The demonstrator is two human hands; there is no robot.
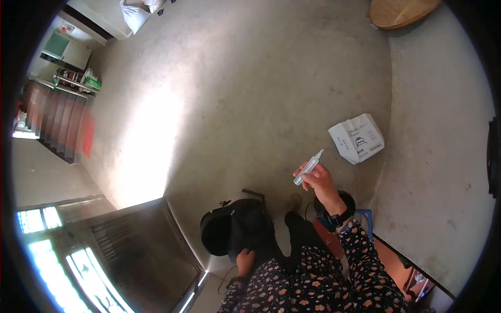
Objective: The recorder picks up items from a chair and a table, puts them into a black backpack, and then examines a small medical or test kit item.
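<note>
My right hand point(319, 183) is closed around a clear plastic tube point(307, 171) with a narrow pointed nozzle. The tube slants up and to the right, its nozzle end past my fingers. Lower and to the left, my left hand point(245, 262) is closed at the side of a black bag point(250, 225), gripping its fabric. The bag rests by my legs, with a dark rounded opening on its left side and a strap sticking out on top.
A white cardboard package point(359, 138) with dark print lies on the floor to the right, by the pale wall point(443, 156). At lower left stands a brown door point(146, 255). A round brown lid-like thing point(402, 13) is at the far right. White sacks point(136, 18) are at the back.
</note>
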